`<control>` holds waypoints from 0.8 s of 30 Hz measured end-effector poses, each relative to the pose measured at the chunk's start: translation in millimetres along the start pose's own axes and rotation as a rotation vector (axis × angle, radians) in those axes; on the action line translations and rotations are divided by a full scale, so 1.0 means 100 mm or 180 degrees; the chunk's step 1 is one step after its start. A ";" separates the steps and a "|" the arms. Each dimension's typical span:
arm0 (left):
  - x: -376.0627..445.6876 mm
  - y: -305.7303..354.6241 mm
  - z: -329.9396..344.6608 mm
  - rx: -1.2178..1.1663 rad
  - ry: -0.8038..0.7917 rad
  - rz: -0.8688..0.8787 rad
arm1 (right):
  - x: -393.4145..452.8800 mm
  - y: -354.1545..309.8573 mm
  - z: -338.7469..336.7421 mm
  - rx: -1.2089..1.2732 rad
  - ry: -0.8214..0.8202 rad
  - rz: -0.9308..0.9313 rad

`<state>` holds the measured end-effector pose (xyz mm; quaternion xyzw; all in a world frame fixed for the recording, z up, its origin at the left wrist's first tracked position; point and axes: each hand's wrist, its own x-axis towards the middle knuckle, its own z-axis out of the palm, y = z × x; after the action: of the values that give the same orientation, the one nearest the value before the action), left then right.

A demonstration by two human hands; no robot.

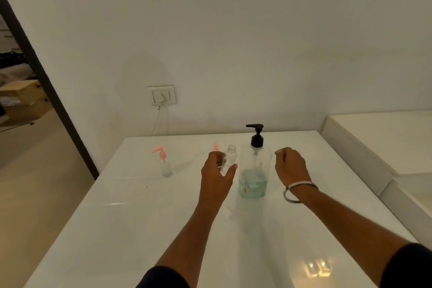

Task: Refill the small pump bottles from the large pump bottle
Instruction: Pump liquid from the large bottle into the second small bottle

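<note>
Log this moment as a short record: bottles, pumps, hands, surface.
large bottle: large pump bottle, black pump on, blue-green liquid in roughly the lower third, upright
open bottle: small uncapped bottle, clear, upright, just left of the large one
pink pump: pink pump, partly hidden behind the left hand; whether held, cannot tell
capped bottle: small pink-pump bottle, stands apart at left
left hand: left hand, fingers spread by the uncapped bottle, thumb in front of it
right hand: right hand, fingers loosely curled, no grip on anything
surface: white table

One head-worn camera looks forward and down, near the white table [145, 217].
</note>
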<state>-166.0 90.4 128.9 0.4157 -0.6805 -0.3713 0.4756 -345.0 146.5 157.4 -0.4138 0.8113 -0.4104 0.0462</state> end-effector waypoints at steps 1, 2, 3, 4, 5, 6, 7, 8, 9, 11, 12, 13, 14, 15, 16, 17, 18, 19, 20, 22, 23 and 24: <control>0.05 0.03 0.01 -0.0002 0.0012 0.0009 | 0.07 -0.10 -0.04 0.0123 0.0021 -0.0083; 0.09 0.06 0.01 -0.0006 0.0025 0.0018 | 0.12 -0.20 -0.09 0.0273 0.0031 -0.0173; 0.13 0.08 0.02 -0.0007 0.0037 0.0026 | 0.17 -0.29 -0.12 0.0436 0.0011 -0.0257; 0.18 0.10 0.03 0.0006 0.0042 0.0041 | 0.22 -0.39 -0.15 0.0603 -0.0031 -0.0335; 0.21 0.11 0.04 0.0026 0.0041 0.0061 | 0.26 -0.46 -0.17 0.0746 -0.0090 -0.0405; 0.25 0.13 0.06 0.0060 0.0037 0.0084 | 0.30 -0.53 -0.17 0.0843 -0.0158 -0.0477; 0.27 0.13 0.08 0.0094 0.0034 0.0103 | 0.33 -0.59 -0.17 0.0872 -0.0232 -0.0539; 0.29 0.14 0.10 0.0126 0.0023 0.0110 | 0.34 -0.63 -0.15 0.0829 -0.0309 -0.0585; 0.31 0.14 0.12 0.0144 0.0008 0.0109 | 0.36 -0.66 -0.13 0.0749 -0.0377 -0.0617; 0.33 0.16 0.17 0.0167 -0.0018 0.0099 | 0.37 -0.68 -0.09 0.0653 -0.0474 -0.0648; 0.34 0.17 0.19 0.0174 -0.0016 0.0094 | 0.37 -0.68 -0.07 0.0665 -0.0496 -0.0641; 0.35 0.18 0.21 0.0173 -0.0009 0.0096 | 0.38 -0.68 -0.07 0.0707 -0.0509 -0.0618; 0.36 0.19 0.22 0.0166 -0.0001 0.0110 | 0.39 -0.68 -0.06 0.0752 -0.0518 -0.0593; 0.37 0.20 0.22 0.0158 0.0007 0.0130 | 0.40 -0.68 -0.06 0.0781 -0.0533 -0.0566; 0.38 0.21 0.22 0.0147 0.0015 0.0148 | 0.41 -0.68 -0.06 0.0790 -0.0560 -0.0543; 0.39 0.22 0.22 0.0132 0.0021 0.0170 | 0.41 -0.69 -0.06 0.0790 -0.0592 -0.0536; 0.40 0.23 0.22 0.0118 0.0021 0.0202 | 0.42 -0.69 -0.07 0.0777 -0.0618 -0.0547; 0.41 0.24 0.22 0.0110 0.0020 0.0245 | 0.42 -0.69 -0.08 0.0751 -0.0632 -0.0568; 0.42 0.25 0.22 0.0111 0.0016 0.0292 | 0.43 -0.69 -0.08 0.0722 -0.0642 -0.0592; 0.44 0.25 0.23 0.0117 0.0015 0.0378 | 0.45 -0.68 -0.09 0.0681 -0.0673 -0.0625; 0.44 0.26 0.22 0.0115 0.0014 0.0410 | 0.45 -0.68 -0.10 0.0666 -0.0702 -0.0634; 0.44 0.26 0.22 0.0104 0.0013 0.0432 | 0.46 -0.68 -0.11 0.0652 -0.0736 -0.0640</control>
<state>-201.7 62.1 161.5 0.3771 -0.7122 -0.3261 0.4943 -336.3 99.0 224.7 -0.5304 0.7090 -0.4432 0.1398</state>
